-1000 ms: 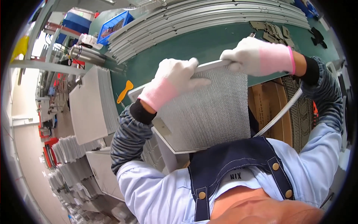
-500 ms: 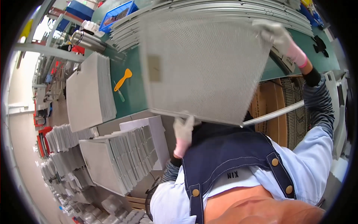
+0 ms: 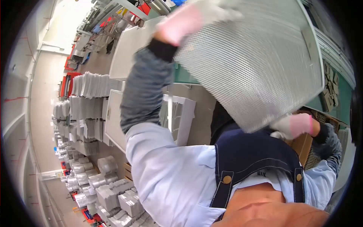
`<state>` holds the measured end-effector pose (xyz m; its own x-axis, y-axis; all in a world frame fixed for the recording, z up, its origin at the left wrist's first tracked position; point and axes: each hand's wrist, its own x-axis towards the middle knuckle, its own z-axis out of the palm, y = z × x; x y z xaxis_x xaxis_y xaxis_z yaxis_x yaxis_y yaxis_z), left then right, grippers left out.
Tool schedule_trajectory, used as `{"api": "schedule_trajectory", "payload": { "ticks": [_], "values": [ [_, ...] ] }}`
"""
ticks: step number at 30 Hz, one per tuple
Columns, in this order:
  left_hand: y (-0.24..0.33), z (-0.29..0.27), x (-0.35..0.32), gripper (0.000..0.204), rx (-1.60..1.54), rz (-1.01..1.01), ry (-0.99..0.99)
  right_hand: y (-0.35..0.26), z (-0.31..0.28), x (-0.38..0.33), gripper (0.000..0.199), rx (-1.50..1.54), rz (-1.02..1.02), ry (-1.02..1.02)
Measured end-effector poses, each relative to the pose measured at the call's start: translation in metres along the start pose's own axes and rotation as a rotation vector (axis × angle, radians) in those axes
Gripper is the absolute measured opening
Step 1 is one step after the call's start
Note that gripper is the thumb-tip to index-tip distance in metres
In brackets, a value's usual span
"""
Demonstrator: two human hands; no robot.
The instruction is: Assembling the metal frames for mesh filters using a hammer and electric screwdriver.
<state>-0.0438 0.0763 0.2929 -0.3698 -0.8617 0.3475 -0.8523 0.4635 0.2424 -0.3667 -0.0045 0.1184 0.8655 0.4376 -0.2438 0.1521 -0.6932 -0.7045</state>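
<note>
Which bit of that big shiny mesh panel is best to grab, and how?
Probably the pale rim along the right edge of the mesh panel, coming from the right with fingers on one face and thumb on the other. That edge faces outward and looks straight and solid, while the ridged mesh looks thinner and might bend.

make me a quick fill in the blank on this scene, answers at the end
1. The left hand and right hand wear white gloves with ____ cuffs.
2. The hand nearest the mesh panel's bottom edge is the ____ one.
3. The worktop is coloured ____.
4. The apron is dark ____.

Missing words: pink; right; green; blue
</note>
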Motion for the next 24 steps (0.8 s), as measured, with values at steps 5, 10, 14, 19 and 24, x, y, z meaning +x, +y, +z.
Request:
{"api": "schedule_trajectory", "payload": {
  "ticks": [5,10,14,19,24],
  "values": [
    [-0.009,0.093,0.068,0.036,-0.259,-0.36,-0.303,-0.037,-0.092,-0.002,0.055,-0.553,-0.089,0.809],
    [0.004,0.105,0.11,0.038,-0.175,-0.084,-0.48,0.016,-0.156,-0.052,0.03,-0.608,0.351,0.931],
    [-0.004,0.094,0.051,0.026,-0.309,-0.42,-0.391,0.05,-0.135,-0.072,0.022,-0.249,0.683,0.868],
    [-0.034,0.156,-0.012,0.029,-0.729,-0.558,0.172,0.084,-0.073,-0.042,0.092,-0.698,0.311,0.878],
    [-0.099,0.213,-0.069,0.029,-0.743,-0.67,0.153,0.038,0.058,-0.037,0.056,-0.747,0.165,0.481]
  ]
}}
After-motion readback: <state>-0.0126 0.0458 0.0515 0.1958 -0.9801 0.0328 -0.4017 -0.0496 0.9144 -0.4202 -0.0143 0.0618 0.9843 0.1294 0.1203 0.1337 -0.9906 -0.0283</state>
